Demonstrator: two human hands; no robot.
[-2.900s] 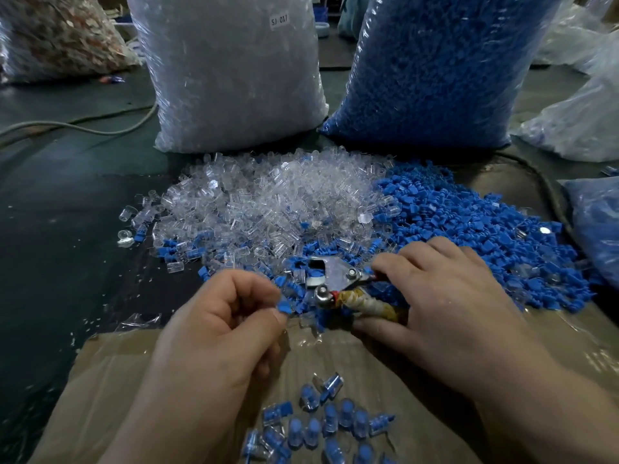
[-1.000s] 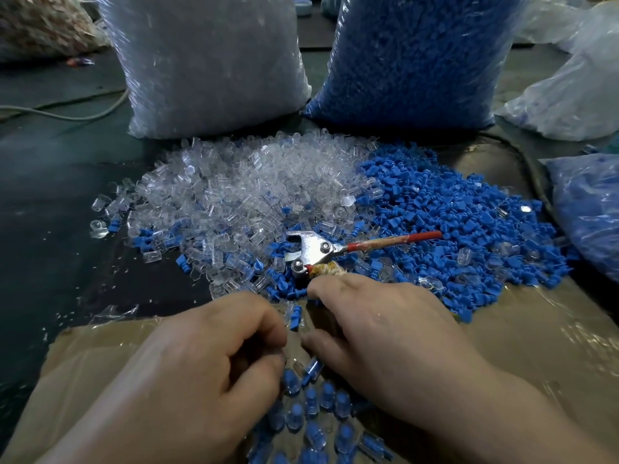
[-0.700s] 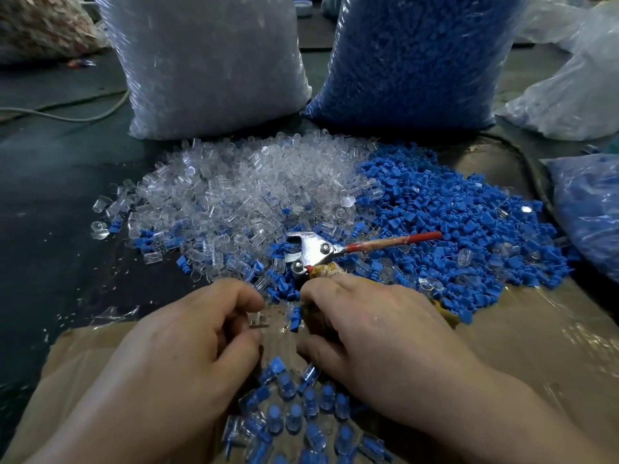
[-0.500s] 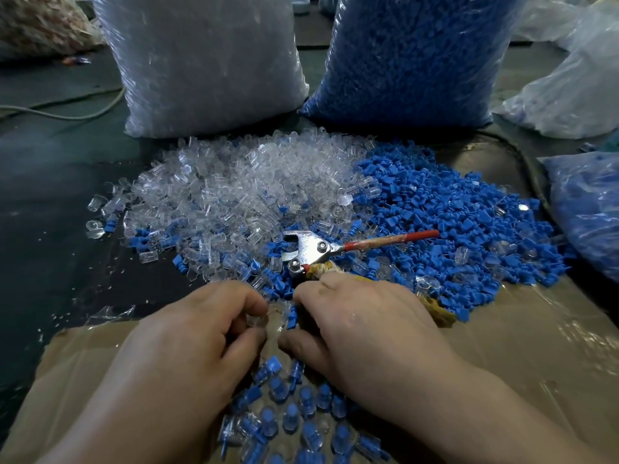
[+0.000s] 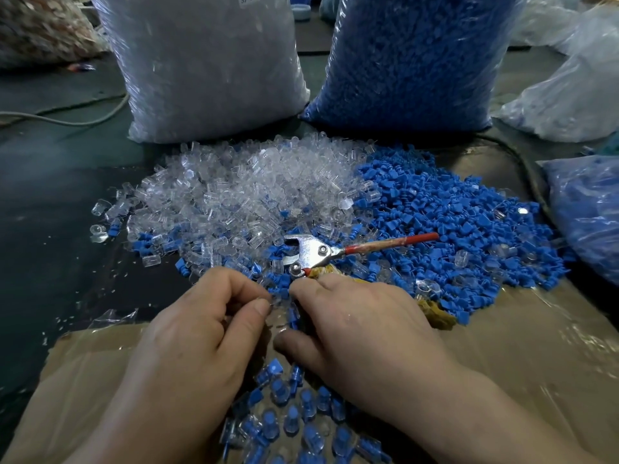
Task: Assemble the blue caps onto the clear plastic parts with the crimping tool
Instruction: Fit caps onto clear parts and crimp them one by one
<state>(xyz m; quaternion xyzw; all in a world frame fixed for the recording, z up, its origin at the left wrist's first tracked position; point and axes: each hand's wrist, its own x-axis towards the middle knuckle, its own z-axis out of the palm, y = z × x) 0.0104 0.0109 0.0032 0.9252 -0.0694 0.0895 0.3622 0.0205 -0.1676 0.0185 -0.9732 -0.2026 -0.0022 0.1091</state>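
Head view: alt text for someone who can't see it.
Left hand pinches a clear part beside the right hand, which covers the wrapped handle of the tool. Heaps of clear parts and blue caps lie behind, assembled pieces in front.

A dark green surface (image 5: 60, 202) fills the left of the frame, and a brown cardboard sheet (image 5: 536, 346) under shiny clear film covers the lower part. At the top stand two large plastic sacks, a whitish sack (image 5: 207, 68) and a blue sack (image 5: 412, 61), side by side. A pale cable (image 5: 67, 120) lies at the left edge. A bag of brownish bits (image 5: 40, 28) is in the upper left corner, and pale crumpled bags (image 5: 562, 95) are in the upper right.
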